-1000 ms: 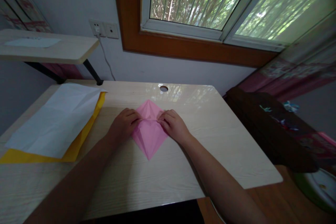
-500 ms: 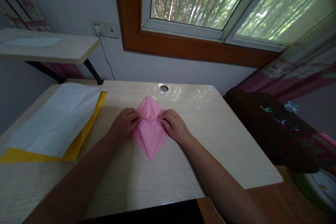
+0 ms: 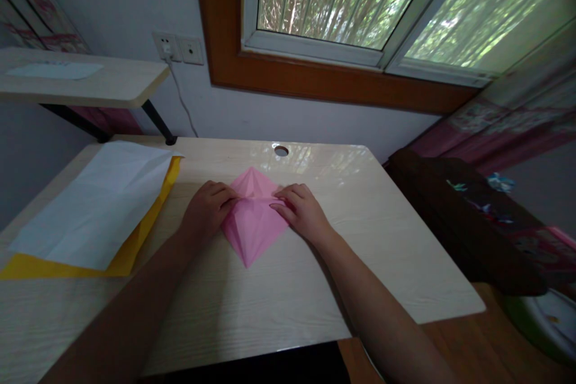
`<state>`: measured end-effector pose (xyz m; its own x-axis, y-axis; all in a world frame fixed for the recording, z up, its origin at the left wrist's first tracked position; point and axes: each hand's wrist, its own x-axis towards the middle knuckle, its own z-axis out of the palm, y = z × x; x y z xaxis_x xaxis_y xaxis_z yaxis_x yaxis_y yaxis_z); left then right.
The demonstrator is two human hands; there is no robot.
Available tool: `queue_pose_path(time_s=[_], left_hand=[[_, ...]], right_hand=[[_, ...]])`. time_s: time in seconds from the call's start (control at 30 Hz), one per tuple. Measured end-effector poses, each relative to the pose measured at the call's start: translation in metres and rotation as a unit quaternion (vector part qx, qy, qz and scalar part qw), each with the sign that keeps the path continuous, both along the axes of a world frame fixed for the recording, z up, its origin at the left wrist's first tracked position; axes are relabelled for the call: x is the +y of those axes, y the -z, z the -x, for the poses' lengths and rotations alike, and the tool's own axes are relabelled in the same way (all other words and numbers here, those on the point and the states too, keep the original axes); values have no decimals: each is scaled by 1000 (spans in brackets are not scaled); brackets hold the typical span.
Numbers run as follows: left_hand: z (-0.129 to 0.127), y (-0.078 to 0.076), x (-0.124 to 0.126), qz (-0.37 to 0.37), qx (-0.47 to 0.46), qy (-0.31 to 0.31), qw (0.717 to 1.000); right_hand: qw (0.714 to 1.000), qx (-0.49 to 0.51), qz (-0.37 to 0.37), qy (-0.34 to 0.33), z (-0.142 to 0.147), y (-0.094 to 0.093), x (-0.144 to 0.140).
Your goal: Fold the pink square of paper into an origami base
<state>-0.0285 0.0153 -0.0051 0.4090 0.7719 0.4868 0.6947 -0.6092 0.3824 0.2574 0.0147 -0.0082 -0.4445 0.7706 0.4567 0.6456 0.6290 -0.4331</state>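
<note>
the pink paper [image 3: 252, 231] lies on the desk [image 3: 382, 222] between the fingers of both hands, a diamond with one point away from them and one toward the person. a raised fold runs across it from one hand's fingertips to the other's. the left hand [image 3: 209, 209] pinches the left end of this fold, thumb and fingers closed on it. the right hand [image 3: 303, 211] touches the right end, its thumb a little apart from the forefinger; whether they grip the fold i cannot tell. creases fan out on both sides of the fold, beyond the fingers and nearer than them.

well to the left of the left fingers lies a white sheet [image 3: 96, 204] on top of a yellow sheet [image 3: 135, 246], which shows along two edges. past the fingers, near the desk's far edge, is a round hole [image 3: 281, 151]. the window [image 3: 333, 3] is farther beyond them.
</note>
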Motion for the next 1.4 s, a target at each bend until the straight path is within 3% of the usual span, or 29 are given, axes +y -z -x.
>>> queue_pose_path(time_s=[0.17,0.33,0.6,0.8,0.9,1.0,1.1,1.2,1.4], left_hand=[[1,-4,0,-21,-4,-37,999],[1,-7,-1,-59,-28,-64,996],[3,-2,0,-90,-41,-94,991],[9,6,7,-134,-103,-175,970],[9,8,8,-89,-144,-211,963],[4,10,5,24,-196,-211,958],[-3,11,1,129,-193,-173,957],[-9,15,-1,175,-219,-125,952],[-12,23,3,243,-357,-56,900]], right_hand=[[999,16,15,27,-3,-1,-1],[991,126,42,15,-3,-4,-1],[950,295,103,12,-4,0,3],[917,363,138,90,-7,2,5],[901,402,113,120,-10,2,7],[889,430,75,139,-13,2,7],[888,430,71,146,-13,2,7],[885,434,93,140,-9,1,5],[890,427,144,68,0,-2,0]])
